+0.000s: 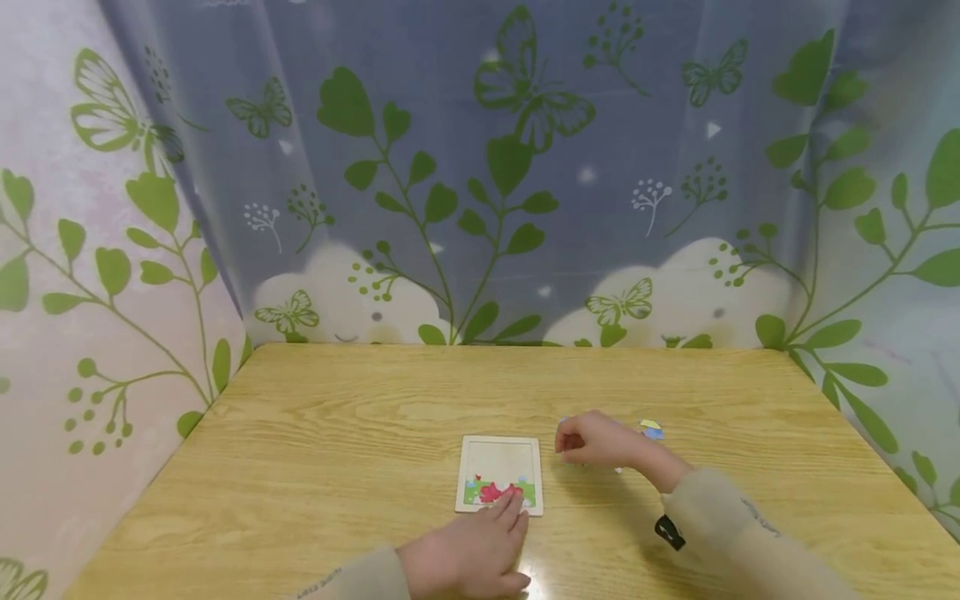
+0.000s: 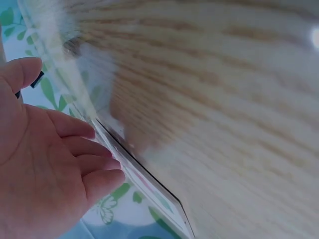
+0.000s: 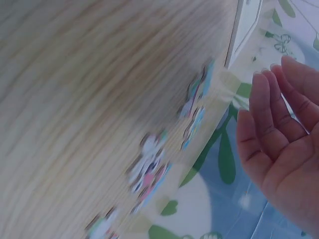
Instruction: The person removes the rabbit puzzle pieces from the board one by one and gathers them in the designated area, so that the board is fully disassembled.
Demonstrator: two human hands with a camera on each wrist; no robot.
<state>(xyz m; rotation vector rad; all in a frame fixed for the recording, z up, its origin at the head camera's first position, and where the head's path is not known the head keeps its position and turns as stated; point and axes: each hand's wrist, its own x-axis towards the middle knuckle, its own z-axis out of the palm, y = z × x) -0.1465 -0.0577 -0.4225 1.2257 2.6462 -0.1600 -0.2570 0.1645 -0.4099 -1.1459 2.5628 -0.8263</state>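
A square wooden puzzle board [image 1: 502,458] with a pale rim lies on the table, its lower part filled with green and red picture pieces. My left hand [image 1: 480,546] rests its extended fingertips on the lower right of the board; the left wrist view shows the fingers [image 2: 102,185] against the board's edge. To the right of the board, my right hand [image 1: 603,440] hovers over the table, fingers loosely curved. Nothing shows between those fingers [image 3: 259,99] in the right wrist view. Several loose puzzle pieces [image 3: 144,162] lie below it, partly hidden in the head view.
A yellow and blue piece [image 1: 652,429] lies beyond the right wrist. The wood-grain table [image 1: 337,433] meets a leaf-and-butterfly curtain [image 1: 465,167] at the back and sides. A black strap end [image 1: 670,532] hangs at the right sleeve.
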